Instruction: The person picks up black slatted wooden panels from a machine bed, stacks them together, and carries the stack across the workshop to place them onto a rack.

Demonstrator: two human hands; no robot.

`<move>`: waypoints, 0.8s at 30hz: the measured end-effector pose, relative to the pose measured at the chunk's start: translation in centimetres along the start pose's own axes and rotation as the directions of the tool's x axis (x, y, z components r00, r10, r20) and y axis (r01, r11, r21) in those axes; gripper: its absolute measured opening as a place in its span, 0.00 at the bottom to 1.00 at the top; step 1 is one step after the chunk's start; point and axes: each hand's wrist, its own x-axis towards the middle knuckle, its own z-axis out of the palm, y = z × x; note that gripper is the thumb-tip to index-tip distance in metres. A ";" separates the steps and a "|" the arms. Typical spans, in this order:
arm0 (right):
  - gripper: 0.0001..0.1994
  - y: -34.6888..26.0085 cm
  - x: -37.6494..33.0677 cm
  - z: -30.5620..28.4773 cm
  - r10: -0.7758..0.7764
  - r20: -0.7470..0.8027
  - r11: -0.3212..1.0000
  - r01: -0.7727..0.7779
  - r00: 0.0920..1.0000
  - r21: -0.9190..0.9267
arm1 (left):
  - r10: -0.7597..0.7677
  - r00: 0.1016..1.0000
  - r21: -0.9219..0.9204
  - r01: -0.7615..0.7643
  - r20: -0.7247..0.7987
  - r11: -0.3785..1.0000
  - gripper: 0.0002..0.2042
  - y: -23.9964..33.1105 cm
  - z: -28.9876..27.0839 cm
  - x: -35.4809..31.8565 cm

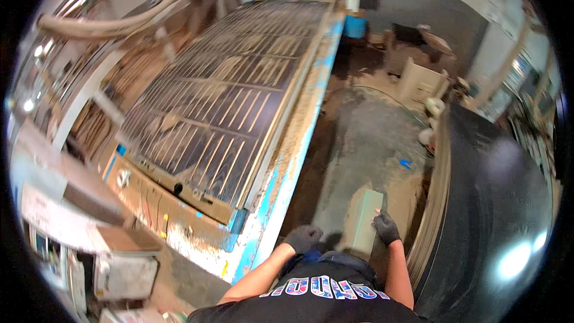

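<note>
Head view: we grip a grey board at five o'clock with our right hand clamped on its edge, our left hand curled loosely, holding nothing, beside the blue table.

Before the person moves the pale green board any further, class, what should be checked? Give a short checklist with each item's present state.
1. Right hand on the pale green board: ok, the gloved hand rests at its right edge.
2. Left hand on the board: not ok, it hangs apart, to the board's left.
3. Gloves on both hands: ok, both are dark-gloved.
4. Full grip by the right fingers: cannot tell, the hand's underside is hidden.
5. Floor ahead free of clutter: not ok, dust covers it and a small blue scrap lies there.
6. Room between the blue-edged machine bed and the stack of dark sheets: ok, an open aisle shows.
</note>
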 end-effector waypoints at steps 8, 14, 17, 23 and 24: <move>0.20 -11.1 17.9 2.6 -0.027 0.249 0.998 0.042 0.968 -0.056 | -0.256 0.396 -0.219 0.137 -0.882 0.966 0.13 -2.9 -12.4 3.1; 0.19 -15.9 26.4 7.3 -0.069 0.381 0.954 0.173 0.922 -0.246 | -0.355 0.101 -0.336 0.169 -0.929 0.927 0.13 -5.2 -19.6 6.0; 0.18 -18.1 33.0 7.3 -0.255 0.412 0.810 0.426 0.875 -0.403 | -0.363 0.120 -0.322 0.267 -0.924 0.908 0.12 -3.6 -23.3 9.7; 0.24 -26.5 38.4 14.5 -0.107 0.544 0.888 0.326 0.832 -0.323 | -0.190 -0.235 -0.280 0.452 -0.953 0.847 0.12 -7.3 -23.1 8.1; 0.28 -25.7 40.8 15.6 -0.123 0.550 0.888 0.339 0.826 -0.310 | -0.206 -0.306 -0.345 0.527 -0.930 0.777 0.12 -7.9 -22.7 7.3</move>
